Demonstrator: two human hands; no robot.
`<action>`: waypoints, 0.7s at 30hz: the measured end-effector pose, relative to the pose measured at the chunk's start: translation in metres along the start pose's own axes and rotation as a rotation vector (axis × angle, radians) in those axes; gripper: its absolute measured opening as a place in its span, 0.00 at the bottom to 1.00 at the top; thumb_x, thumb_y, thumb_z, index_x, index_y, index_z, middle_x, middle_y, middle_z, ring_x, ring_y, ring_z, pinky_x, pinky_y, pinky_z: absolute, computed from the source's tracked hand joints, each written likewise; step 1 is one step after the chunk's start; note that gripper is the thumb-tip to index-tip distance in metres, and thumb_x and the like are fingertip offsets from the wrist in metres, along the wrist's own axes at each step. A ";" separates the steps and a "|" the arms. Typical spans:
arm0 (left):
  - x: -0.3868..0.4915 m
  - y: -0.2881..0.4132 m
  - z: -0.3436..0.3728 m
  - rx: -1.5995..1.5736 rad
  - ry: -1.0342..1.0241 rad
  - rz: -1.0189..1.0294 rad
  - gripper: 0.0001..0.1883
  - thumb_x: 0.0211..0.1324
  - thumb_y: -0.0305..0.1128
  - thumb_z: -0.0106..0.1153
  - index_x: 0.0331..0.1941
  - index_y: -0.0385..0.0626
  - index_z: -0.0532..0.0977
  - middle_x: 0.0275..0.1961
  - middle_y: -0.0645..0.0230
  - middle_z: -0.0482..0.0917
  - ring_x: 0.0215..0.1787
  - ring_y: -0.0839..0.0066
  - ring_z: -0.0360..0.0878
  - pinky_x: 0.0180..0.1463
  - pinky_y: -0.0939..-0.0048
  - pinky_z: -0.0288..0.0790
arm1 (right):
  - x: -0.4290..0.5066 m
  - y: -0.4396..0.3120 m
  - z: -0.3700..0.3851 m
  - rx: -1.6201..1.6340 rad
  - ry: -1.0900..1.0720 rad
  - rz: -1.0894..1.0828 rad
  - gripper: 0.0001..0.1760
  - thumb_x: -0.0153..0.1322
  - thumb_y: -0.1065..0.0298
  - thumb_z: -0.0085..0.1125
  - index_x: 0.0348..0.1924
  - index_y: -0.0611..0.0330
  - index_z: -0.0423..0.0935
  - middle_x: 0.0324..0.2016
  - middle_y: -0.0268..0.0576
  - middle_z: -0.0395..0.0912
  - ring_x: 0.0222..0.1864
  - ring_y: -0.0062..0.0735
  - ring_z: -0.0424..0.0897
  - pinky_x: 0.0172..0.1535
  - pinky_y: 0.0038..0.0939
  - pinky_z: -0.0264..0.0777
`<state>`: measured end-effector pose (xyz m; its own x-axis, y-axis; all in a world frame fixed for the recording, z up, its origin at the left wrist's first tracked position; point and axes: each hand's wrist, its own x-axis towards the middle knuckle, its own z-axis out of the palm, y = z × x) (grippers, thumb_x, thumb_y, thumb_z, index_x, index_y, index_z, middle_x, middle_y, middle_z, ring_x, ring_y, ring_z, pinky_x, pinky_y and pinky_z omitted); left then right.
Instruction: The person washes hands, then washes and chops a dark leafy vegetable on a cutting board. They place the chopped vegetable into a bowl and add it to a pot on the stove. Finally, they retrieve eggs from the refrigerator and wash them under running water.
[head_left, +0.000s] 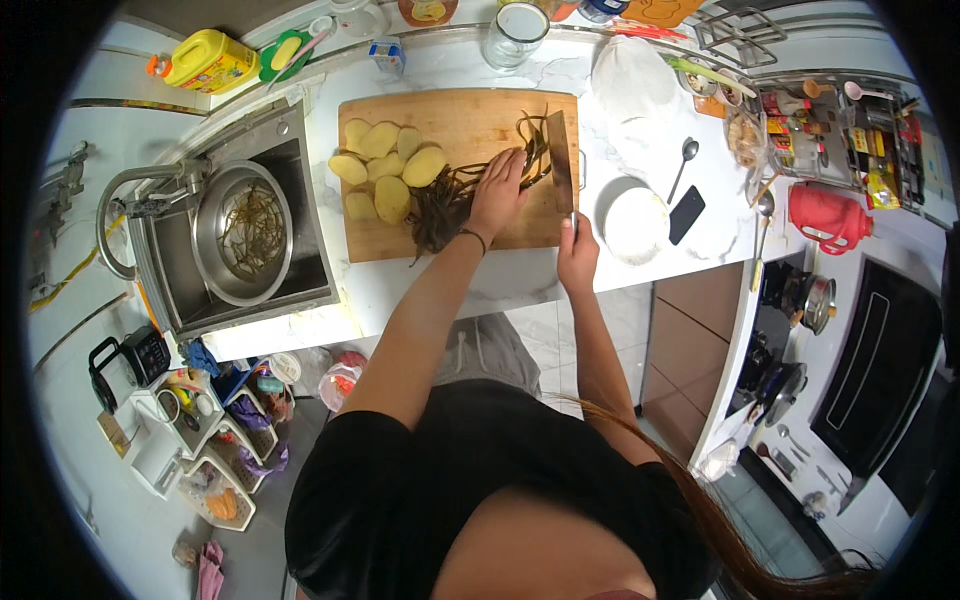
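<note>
On a wooden cutting board (465, 112) lies a bundle of dark, stringy kelp strips (439, 206). My left hand (501, 191) presses down on the bundle, fingers together, and thin strands stick out beyond the fingertips toward the upper right. My right hand (577, 251) grips the handle of a cleaver (559, 165). Its broad blade stands near the board's right edge, just right of the strand ends; whether it touches them I cannot tell. Several potato slices (392, 199) and pieces, pale yellow, are grouped on the board's left side.
Left of the board, a steel bowl (202, 247) holding more strands (255, 232) sits in the sink (311, 262) under a faucet (109, 202). To the right are a white bowl (637, 225), a phone (687, 215) and a spoon (688, 150). A glass jar (516, 37) stands behind the board.
</note>
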<state>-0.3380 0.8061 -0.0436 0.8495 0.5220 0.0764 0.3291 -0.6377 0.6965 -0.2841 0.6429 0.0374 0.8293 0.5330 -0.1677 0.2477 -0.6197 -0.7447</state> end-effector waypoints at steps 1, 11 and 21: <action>-0.003 0.001 0.000 -0.032 0.057 -0.010 0.37 0.52 0.33 0.63 0.65 0.38 0.58 0.67 0.54 0.62 0.71 0.58 0.55 0.73 0.61 0.51 | 0.002 0.002 -0.004 -0.023 -0.016 -0.034 0.17 0.76 0.60 0.45 0.50 0.61 0.72 0.24 0.53 0.77 0.26 0.53 0.78 0.32 0.42 0.70; -0.006 0.011 0.010 0.027 0.274 -0.140 0.27 0.46 0.29 0.65 0.53 0.40 0.71 0.52 0.59 0.70 0.58 0.58 0.65 0.61 0.59 0.60 | 0.032 0.011 -0.006 -0.445 -0.213 -0.083 0.17 0.77 0.55 0.41 0.37 0.60 0.70 0.24 0.58 0.77 0.30 0.60 0.77 0.33 0.52 0.68; -0.003 -0.003 0.017 -0.002 0.259 -0.136 0.22 0.50 0.33 0.62 0.51 0.43 0.74 0.49 0.63 0.72 0.54 0.61 0.67 0.60 0.60 0.61 | 0.045 0.024 0.049 -0.425 -0.134 -0.027 0.20 0.77 0.53 0.39 0.39 0.61 0.71 0.28 0.62 0.77 0.33 0.66 0.76 0.35 0.55 0.67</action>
<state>-0.3349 0.7967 -0.0586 0.6642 0.7298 0.1620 0.4316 -0.5514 0.7139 -0.2650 0.6806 -0.0195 0.7545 0.6047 -0.2553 0.4754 -0.7716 -0.4226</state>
